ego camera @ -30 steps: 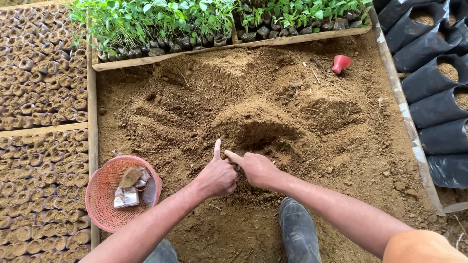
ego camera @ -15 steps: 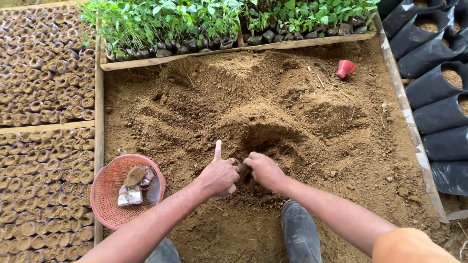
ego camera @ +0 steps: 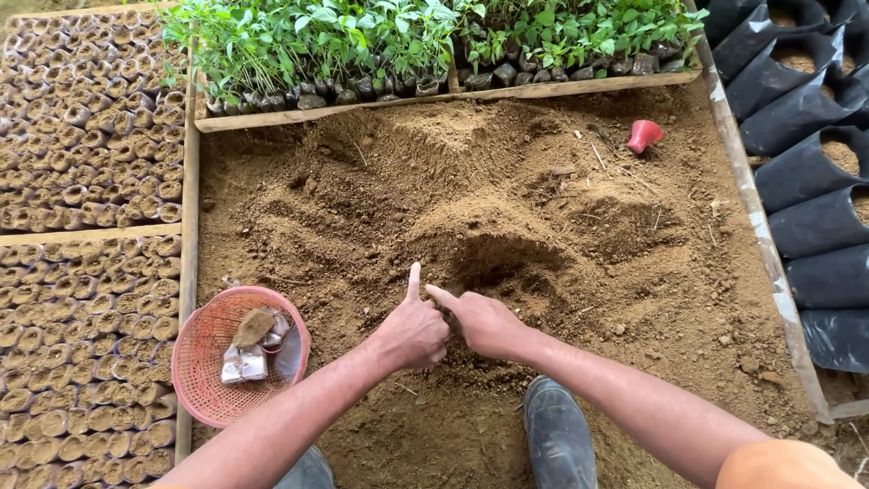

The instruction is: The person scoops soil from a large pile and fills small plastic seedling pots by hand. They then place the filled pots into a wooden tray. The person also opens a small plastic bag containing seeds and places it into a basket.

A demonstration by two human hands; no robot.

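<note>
Left hand and right hand meet knuckle to knuckle low on the loose brown soil bed, just below a scooped hollow; left fingers curled shut with the thumb upright, right forefinger out, and whether anything sits pinched between them cannot be told. Just left of the left forearm: round pink mesh basket holding small pale flat packets. Far right on the soil, a small red cup; beyond the wooden edge, black soil-filled bags.

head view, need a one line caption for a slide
Both hands, left hand and right hand, meet on loose soil beside a pink basket.
</note>
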